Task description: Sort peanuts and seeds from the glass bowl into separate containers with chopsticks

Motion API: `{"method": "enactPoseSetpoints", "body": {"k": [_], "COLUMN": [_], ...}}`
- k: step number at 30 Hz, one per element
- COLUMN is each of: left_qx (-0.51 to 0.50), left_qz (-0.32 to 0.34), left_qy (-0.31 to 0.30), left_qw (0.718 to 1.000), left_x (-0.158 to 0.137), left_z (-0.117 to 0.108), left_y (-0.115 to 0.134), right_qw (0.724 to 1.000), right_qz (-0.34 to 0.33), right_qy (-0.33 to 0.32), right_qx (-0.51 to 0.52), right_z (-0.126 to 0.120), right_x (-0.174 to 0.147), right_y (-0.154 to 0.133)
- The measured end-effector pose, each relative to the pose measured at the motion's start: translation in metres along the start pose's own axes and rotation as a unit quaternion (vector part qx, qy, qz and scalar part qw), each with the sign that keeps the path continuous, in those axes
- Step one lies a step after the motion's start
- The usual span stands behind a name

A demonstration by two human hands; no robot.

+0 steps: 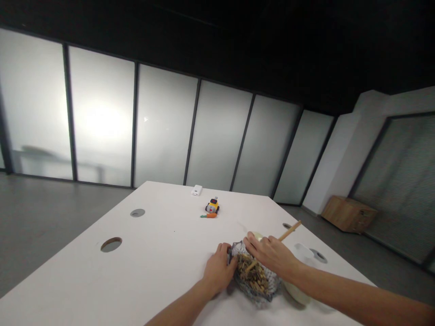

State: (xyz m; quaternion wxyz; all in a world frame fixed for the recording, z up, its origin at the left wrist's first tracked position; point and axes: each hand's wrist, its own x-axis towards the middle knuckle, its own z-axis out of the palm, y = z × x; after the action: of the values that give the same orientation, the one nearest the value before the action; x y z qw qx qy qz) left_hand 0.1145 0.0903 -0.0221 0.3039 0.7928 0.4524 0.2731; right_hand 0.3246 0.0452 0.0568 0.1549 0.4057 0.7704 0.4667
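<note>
The left hand (220,268) bends its fingers and thumb about the near-left edge of a soft, crumpled grey-and-white container (256,296), grasping it. The container rests on the white, flat-topped table (163,258), directly to the right of this hand and beneath the right one. Within it, between the two hands, lies a heap of short, dry, tan-and-brown pieces (260,280); their exact nature cannot be told. The right hand (268,254), clenched, grasps a slender, straight, light-brown wooden stick (290,230). The stick slants through the fist: its upper end projects beyond the hand to the right, and its lower end reaches the heap on the side toward the left hand.

Below the right forearm, beside the container, sits a smooth, rounded, pale-cream object (297,294), partly hidden by the arm. A white object (305,251) shows just beyond the right wrist; its full form is obscured. Farther right of that wrist, a round hole (318,256) opens in the tabletop; another hole (111,244) lies well to the left of the left hand.

Ahead of both hands, well apart from them, stands a small yellow-and-grey toy car with dark wheels (212,207). A slender orange item with a green end (210,216) lies just beside it, on the side nearer the hands. Farthest from the hands rests a small white rectangular block (196,190).
</note>
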Motion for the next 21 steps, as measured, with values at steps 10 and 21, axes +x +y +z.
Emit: {"method": "enactPoseSetpoints", "body": {"k": [10, 21], "left_qx": [-0.016, -0.046], "left_qz": [-0.012, 0.060], "left_qy": [0.002, -0.026], "left_qw": [1.000, 0.997], "left_x": [-0.001, 0.005], "left_z": [0.001, -0.021], "left_y": [0.002, 0.032], "right_qw": [0.994, 0.968], "right_qz": [0.078, 0.168], "right_qy": [-0.051, -0.024], "right_qx": [0.063, 0.184], "right_z": [-0.012, -0.005], "right_x": [-0.002, -0.009], "right_y": [-0.007, -0.009]}}
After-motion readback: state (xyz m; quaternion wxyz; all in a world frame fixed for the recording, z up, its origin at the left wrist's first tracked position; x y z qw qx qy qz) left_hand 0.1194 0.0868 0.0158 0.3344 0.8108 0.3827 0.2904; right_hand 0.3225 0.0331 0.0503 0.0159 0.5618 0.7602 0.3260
